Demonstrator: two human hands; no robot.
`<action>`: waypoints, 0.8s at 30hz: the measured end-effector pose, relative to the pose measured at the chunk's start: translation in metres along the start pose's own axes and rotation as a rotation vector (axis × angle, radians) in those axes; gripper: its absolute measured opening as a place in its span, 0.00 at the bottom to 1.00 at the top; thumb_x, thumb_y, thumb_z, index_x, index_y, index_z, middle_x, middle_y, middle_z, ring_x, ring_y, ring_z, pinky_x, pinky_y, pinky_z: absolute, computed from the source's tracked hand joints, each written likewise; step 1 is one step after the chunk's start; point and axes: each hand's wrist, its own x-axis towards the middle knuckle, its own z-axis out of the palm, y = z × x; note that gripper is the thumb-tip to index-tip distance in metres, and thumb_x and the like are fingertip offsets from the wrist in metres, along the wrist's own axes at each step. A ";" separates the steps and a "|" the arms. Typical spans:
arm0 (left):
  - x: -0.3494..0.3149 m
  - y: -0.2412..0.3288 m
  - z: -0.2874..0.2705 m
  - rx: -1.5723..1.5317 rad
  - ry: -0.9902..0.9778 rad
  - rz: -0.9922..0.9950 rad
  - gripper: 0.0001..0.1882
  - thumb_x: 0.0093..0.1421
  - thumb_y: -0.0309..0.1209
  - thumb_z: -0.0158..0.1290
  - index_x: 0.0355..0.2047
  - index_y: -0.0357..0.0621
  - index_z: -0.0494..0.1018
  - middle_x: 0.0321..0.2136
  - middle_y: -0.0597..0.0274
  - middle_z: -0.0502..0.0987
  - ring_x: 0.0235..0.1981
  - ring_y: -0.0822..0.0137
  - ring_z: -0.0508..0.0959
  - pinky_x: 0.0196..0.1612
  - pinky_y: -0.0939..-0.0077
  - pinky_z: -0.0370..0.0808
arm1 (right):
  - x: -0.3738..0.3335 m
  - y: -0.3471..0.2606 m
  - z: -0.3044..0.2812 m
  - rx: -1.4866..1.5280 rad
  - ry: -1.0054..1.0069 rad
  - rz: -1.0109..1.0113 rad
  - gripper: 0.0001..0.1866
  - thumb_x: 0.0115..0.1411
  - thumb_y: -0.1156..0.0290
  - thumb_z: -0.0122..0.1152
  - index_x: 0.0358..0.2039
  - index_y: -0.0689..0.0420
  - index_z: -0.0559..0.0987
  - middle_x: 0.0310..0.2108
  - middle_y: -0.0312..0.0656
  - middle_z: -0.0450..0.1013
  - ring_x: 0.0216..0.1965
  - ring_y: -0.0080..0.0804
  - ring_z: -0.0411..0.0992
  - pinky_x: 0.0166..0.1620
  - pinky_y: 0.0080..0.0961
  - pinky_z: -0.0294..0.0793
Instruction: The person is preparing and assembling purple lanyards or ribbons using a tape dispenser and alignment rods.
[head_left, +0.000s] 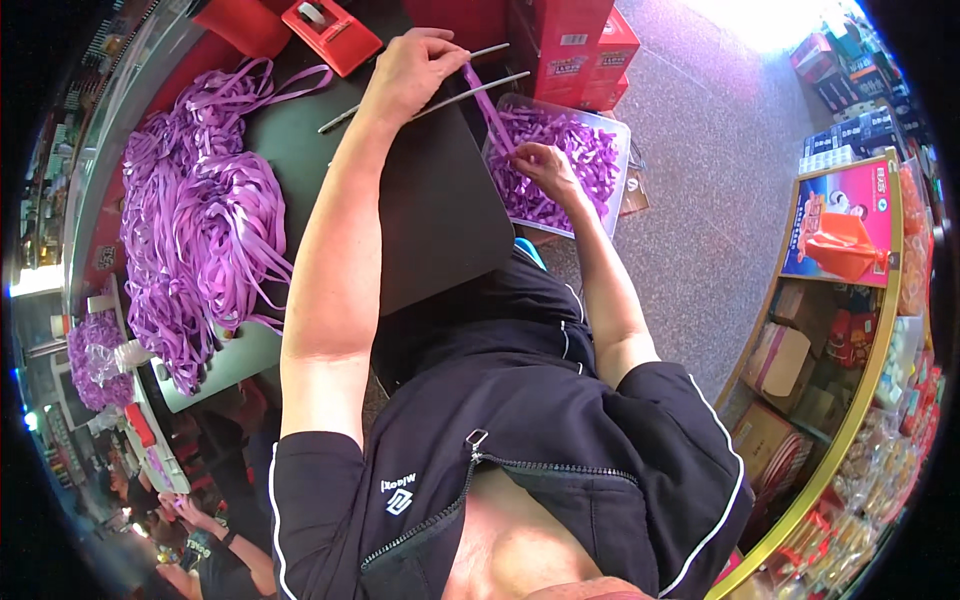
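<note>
Pinching purple ribbon [488,110]: right hand [547,172] grips its near end above clear bin [623,165] of purple pieces [534,203], left hand [415,78] grips far end by metal rods [506,81]. Red boxes [568,62] stand beyond bin.

Ribbon strip [488,109]: narrow, flat, purple; pinched at its upper part and again lower down, drawn nearly straight; slants down to the right, just right of top centre, crossing the lower rod.
Rods [497,82]: two, thin, grey, metallic-looking; roughly parallel, tilted up to the right near top centre, partly hidden.
Long ribbons [225,215]: glossy purple, looped, tangled in a big heap, upper left.
Short pieces [590,148]: purple, many, jumbled thickly together, upper right of centre.
</note>
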 end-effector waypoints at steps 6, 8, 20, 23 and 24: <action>0.001 -0.001 -0.002 -0.043 -0.040 -0.027 0.13 0.52 0.37 0.55 0.34 0.44 0.79 0.46 0.58 0.73 0.45 0.63 0.74 0.47 0.74 0.67 | -0.017 0.047 0.026 0.218 0.136 0.139 0.12 0.52 0.65 0.61 0.34 0.59 0.79 0.27 0.40 0.77 0.28 0.22 0.73 0.33 0.20 0.71; 0.001 -0.003 0.000 -0.049 -0.044 -0.036 0.13 0.52 0.37 0.55 0.34 0.44 0.79 0.46 0.58 0.73 0.45 0.63 0.74 0.47 0.74 0.67 | -0.024 0.056 0.036 0.337 0.240 0.216 0.12 0.53 0.65 0.61 0.34 0.60 0.80 0.26 0.39 0.77 0.28 0.22 0.73 0.33 0.20 0.71; 0.005 -0.008 -0.002 -0.174 -0.094 -0.075 0.12 0.55 0.33 0.56 0.36 0.38 0.77 0.49 0.58 0.70 0.48 0.70 0.70 0.51 0.79 0.63 | -0.025 0.054 0.079 0.193 0.384 0.115 0.07 0.50 0.74 0.61 0.30 0.59 0.74 0.28 0.43 0.72 0.31 0.33 0.72 0.35 0.25 0.70; 0.006 -0.011 -0.001 -0.185 -0.112 -0.079 0.13 0.55 0.33 0.56 0.37 0.38 0.77 0.49 0.58 0.70 0.49 0.70 0.69 0.52 0.79 0.62 | -0.030 0.059 0.070 0.059 0.431 -0.110 0.06 0.49 0.77 0.59 0.28 0.58 0.71 0.32 0.44 0.67 0.35 0.41 0.69 0.38 0.29 0.70; 0.006 -0.013 -0.003 -0.184 -0.117 -0.078 0.12 0.55 0.33 0.55 0.37 0.38 0.77 0.50 0.58 0.69 0.50 0.70 0.69 0.53 0.78 0.61 | -0.032 0.059 0.068 0.028 0.476 -0.238 0.06 0.49 0.77 0.59 0.28 0.58 0.71 0.33 0.44 0.67 0.35 0.41 0.69 0.38 0.30 0.70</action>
